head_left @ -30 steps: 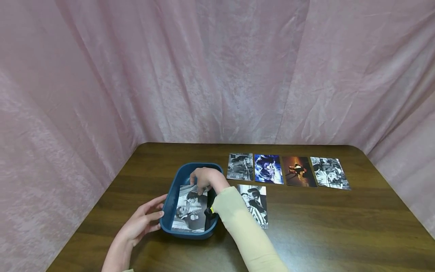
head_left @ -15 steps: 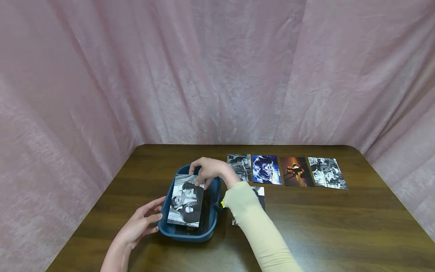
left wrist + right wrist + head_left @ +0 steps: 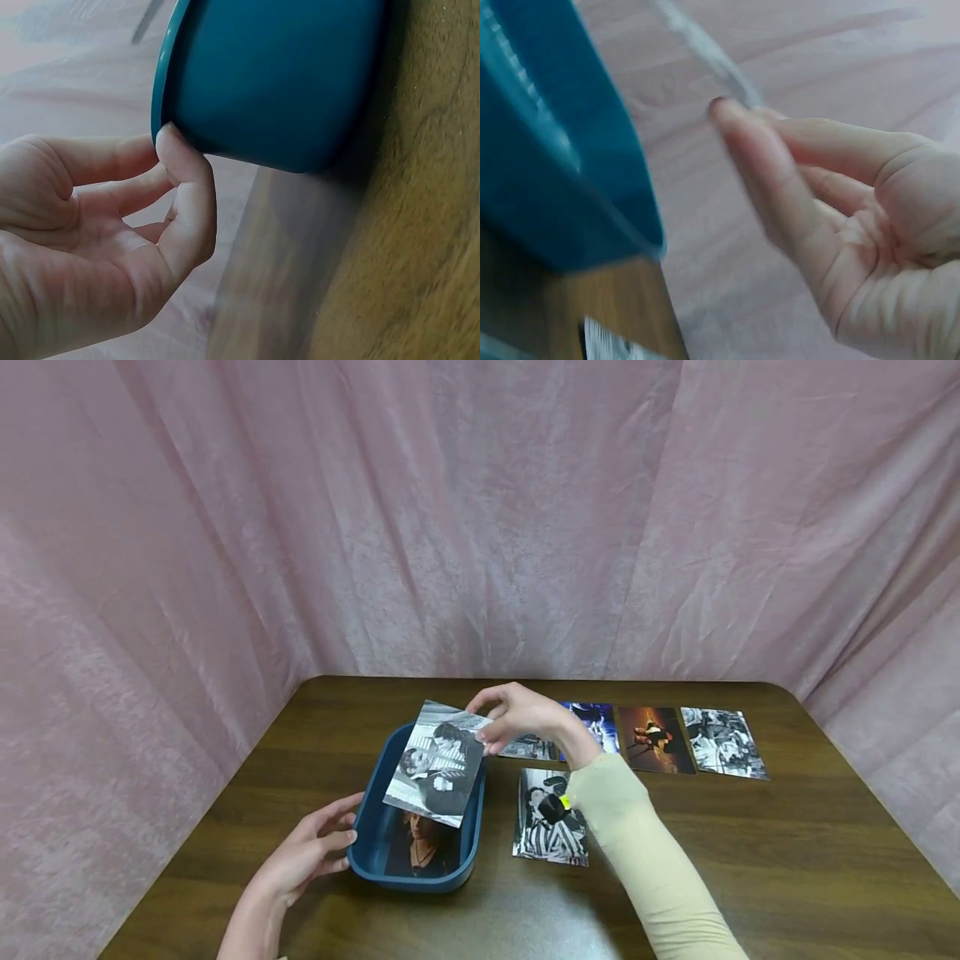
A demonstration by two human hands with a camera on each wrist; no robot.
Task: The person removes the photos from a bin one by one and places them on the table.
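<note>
The right hand [image 3: 525, 714] pinches a photo [image 3: 437, 762] by its top corner above the tub [image 3: 375, 827] (another photo [image 3: 422, 853] lies inside); the left hand [image 3: 311, 852], fingers relaxed, touches the tub's side.

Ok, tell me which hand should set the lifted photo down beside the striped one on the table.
Right. The right hand already pinches the lifted photo over the blue bin, nearer the striped photo. The left hand steadies the bin.
</note>
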